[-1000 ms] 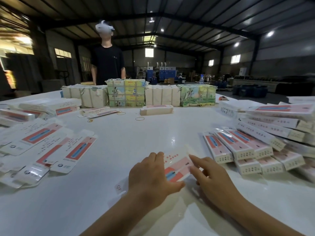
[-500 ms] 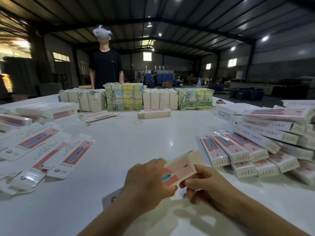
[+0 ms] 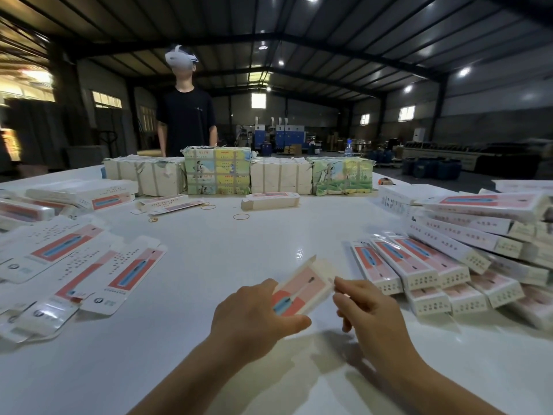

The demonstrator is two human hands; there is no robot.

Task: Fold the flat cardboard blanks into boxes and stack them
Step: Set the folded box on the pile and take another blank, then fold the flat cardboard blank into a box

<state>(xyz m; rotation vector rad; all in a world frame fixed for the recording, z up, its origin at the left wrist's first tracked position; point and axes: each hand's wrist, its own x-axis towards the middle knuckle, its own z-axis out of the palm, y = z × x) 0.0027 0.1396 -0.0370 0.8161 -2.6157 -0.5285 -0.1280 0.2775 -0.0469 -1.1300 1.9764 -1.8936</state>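
From the head camera, my left hand [image 3: 254, 316] grips the near end of a long pink-and-white printed cardboard blank [image 3: 302, 289], thumb curled under it, holding it just above the glossy white table [image 3: 209, 259]. My right hand [image 3: 371, 319] has its fingers bent at the blank's right edge; whether they pinch it or only touch, I cannot tell. To do this well, I judge I should squeeze the two long edges toward each other so the sleeve pops square, then tuck the far end flap cleanly. The pile of folded pink-and-white boxes [image 3: 434, 274] lies just to the right, the flat unfolded blanks [image 3: 89, 265] well apart on the left.
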